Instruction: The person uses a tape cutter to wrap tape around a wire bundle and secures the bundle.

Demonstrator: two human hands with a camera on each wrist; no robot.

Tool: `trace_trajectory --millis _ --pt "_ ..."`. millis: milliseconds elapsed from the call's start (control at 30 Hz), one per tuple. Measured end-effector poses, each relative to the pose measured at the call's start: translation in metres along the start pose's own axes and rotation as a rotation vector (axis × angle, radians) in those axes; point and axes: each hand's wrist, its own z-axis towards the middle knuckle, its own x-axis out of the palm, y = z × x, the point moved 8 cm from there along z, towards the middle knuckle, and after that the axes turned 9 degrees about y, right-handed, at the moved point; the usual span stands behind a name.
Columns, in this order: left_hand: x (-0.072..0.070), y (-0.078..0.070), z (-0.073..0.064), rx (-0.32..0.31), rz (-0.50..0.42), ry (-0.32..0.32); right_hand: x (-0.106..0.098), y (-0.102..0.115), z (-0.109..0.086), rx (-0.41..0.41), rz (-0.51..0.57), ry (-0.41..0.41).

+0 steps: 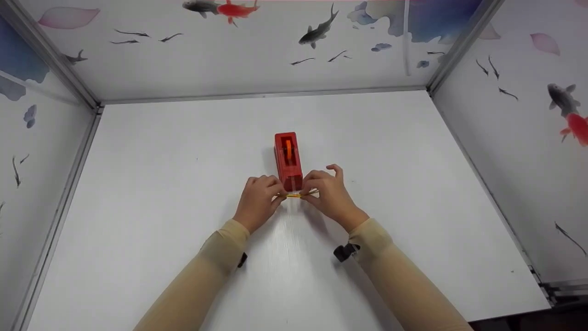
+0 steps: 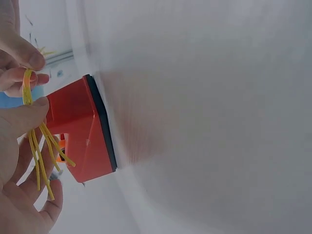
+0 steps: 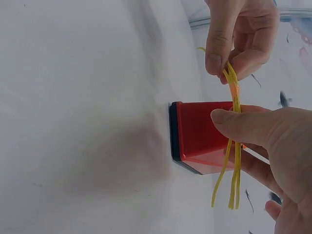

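Both hands hold a bundle of thin yellow strands (image 1: 294,196) stretched between them, just in front of a red tape dispenser (image 1: 291,180). My left hand (image 1: 259,201) pinches one side of it between thumb and fingers. On the other side, my right hand (image 1: 331,196) pinches it likewise, its little finger raised. Between the two grips, an orange band (image 3: 235,90) shows around the bundle in the right wrist view. Loose strand ends (image 2: 43,161) hang past the left hand, fanned apart. An orange roll (image 1: 289,149) sits inside the dispenser's slot.
The dispenser stands on a white table (image 1: 151,207). Low panels printed with fish enclose it at the back (image 1: 257,59), left and right, with metal rails along their base. A black wrist device (image 1: 345,253) shows below the right sleeve.
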Motion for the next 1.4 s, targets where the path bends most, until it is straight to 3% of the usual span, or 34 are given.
trace_trajectory --millis 167,300,467,600,867,1167,1400 --pt "0.001 0.001 0.000 -0.003 -0.040 0.013 -0.002 0.007 -0.002 -0.084 -0.064 -0.045" --pt "0.003 0.003 0.002 -0.010 -0.035 0.060 -0.006 0.009 -0.002 -0.123 -0.091 -0.085" --pt "0.007 0.006 0.005 -0.018 -0.016 0.127 -0.008 0.008 -0.002 -0.110 -0.096 -0.093" --pt "0.009 0.005 0.005 -0.016 -0.017 0.136 -0.006 0.005 -0.002 -0.067 -0.097 -0.054" --pt "0.008 0.003 0.004 -0.024 0.018 0.103 0.001 -0.001 -0.001 0.020 -0.136 0.078" --pt "0.005 -0.002 0.000 0.021 0.040 0.056 0.004 0.001 -0.003 0.042 -0.184 0.113" --pt "-0.001 -0.002 0.000 0.009 0.038 0.009 0.016 -0.006 -0.002 0.120 -0.184 0.220"
